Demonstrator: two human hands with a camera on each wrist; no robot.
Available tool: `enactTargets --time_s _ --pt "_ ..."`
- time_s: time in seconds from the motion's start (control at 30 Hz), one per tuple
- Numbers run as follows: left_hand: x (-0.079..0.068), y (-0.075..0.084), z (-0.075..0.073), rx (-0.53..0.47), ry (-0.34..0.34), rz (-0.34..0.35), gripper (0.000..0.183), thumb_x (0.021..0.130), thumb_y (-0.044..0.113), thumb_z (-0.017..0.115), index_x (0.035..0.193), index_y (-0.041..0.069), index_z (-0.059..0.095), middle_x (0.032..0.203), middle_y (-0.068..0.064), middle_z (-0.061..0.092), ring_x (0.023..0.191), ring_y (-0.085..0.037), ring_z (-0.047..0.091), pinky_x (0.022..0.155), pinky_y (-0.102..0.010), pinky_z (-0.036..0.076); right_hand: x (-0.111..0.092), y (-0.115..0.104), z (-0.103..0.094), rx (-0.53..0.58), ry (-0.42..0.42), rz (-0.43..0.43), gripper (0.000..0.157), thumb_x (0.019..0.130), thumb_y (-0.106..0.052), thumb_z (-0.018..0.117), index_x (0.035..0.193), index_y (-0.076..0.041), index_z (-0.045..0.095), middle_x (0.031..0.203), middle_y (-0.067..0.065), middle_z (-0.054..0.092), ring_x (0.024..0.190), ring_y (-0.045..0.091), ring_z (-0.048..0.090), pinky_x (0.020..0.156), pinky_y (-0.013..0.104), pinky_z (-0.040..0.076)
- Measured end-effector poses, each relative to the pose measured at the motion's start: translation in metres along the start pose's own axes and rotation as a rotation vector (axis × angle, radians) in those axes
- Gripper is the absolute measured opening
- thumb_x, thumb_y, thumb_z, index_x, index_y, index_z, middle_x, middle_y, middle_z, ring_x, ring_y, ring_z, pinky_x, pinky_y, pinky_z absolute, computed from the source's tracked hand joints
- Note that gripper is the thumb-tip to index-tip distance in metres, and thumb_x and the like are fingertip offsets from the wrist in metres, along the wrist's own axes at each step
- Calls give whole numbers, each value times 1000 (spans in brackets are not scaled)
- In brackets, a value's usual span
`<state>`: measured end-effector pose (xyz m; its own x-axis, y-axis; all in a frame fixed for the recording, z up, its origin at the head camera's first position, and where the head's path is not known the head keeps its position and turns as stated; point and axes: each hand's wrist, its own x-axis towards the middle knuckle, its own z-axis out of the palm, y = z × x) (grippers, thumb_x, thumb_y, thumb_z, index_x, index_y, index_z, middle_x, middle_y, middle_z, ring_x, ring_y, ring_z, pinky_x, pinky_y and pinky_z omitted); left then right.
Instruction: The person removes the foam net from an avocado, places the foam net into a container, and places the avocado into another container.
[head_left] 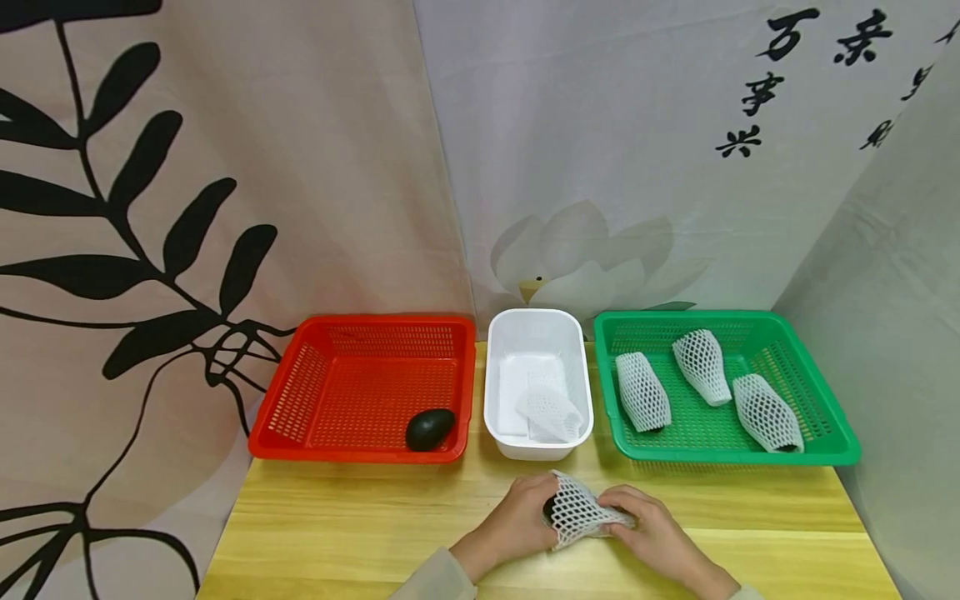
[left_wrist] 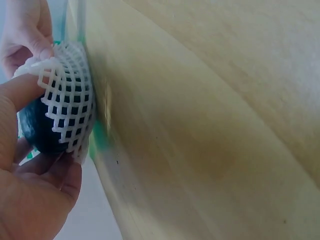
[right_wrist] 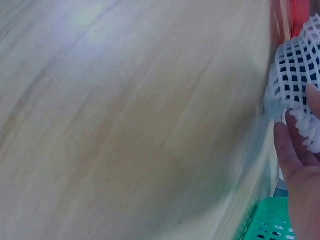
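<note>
A dark avocado [left_wrist: 37, 127] is partly inside a white foam net sleeve [head_left: 579, 510], low over the front of the table. My left hand [head_left: 519, 517] grips the avocado at the sleeve's wide mouth. In the left wrist view, its fingers hold the net's edge, and the avocado's bare dark end faces the palm. At the sleeve's narrow, gathered end, my right hand [head_left: 654, 532] pinches the net between thumb and fingers. The right wrist view catches the mesh stretched over the dark fruit and the bunched end by the right fingertips.
Behind the hands stands a white tub [head_left: 498, 400] with flattened foam nets [head_left: 551, 410] inside. A red basket [head_left: 360, 456] to its left holds one bare avocado [head_left: 430, 429]. On the right, a green basket [head_left: 738, 458] contains three net-covered pieces [head_left: 642, 390]. Cloth hangs behind the wooden table [head_left: 337, 533].
</note>
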<state>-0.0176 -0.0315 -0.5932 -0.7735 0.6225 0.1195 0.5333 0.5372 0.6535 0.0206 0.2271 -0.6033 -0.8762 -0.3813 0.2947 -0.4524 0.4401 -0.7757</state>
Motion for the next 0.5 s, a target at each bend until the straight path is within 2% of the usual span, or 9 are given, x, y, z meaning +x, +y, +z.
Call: enactTargets --time_s 0.2,0.37,0.5 --pt "-1 1 1 10 -37 -46 56 65 15 93 115 12 69 120 7 66 114 -7 59 99 -26 45 0 0 2 -5 -2 9 39 78 5 86 112 -12 74 112 1 72 102 12 68 90 16 53" --pt "-4 1 1 13 -37 -62 63 62 18 94 118 10 66 122 5 65 116 -9 58 105 -30 45 1 0 3 11 4 0 39 77 7 86 109 -12 74 109 0 72 100 12 68 90 10 49" --pt "-8 0 1 -11 -29 -80 68 64 18 94 125 8 67 132 0 65 123 -14 58 110 -33 45 2 -1 3 26 14 -18 40 77 10 85 107 -13 74 108 -1 73 98 13 69 90 9 48"
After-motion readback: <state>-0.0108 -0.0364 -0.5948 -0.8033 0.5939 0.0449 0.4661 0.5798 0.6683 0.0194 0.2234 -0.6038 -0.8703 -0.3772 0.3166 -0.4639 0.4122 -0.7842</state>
